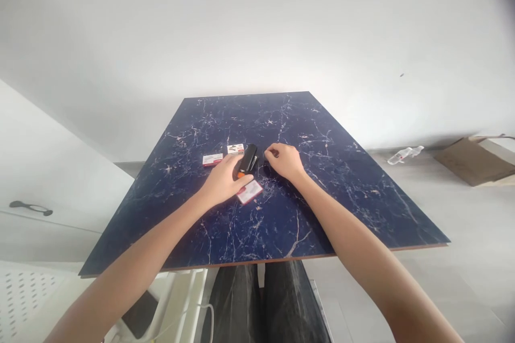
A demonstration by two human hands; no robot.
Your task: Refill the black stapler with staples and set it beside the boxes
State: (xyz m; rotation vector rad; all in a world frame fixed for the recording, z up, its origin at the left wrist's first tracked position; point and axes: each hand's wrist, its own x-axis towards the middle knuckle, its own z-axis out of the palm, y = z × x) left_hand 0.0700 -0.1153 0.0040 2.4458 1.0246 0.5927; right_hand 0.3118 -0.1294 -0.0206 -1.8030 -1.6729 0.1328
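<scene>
A black stapler (249, 157) with an orange part lies near the middle of the blue table. My left hand (223, 179) grips its near end between thumb and fingers. To the right of the stapler, my right hand (286, 161) rests with its fingers curled together in a pinch; anything between the fingertips is too small to make out. A red and white staple box (250, 192) lies flat just below my left thumb. Beyond my left fingers are a second red and white box (212, 159) and a small white box (235, 148).
The blue marble-patterned tabletop (346, 203) reaches back to the white wall (257, 27). A cardboard box (477, 159) and a clear plastic bottle (404, 155) are on the floor to the right. At left stands a white cabinet with a dark handle (31, 207).
</scene>
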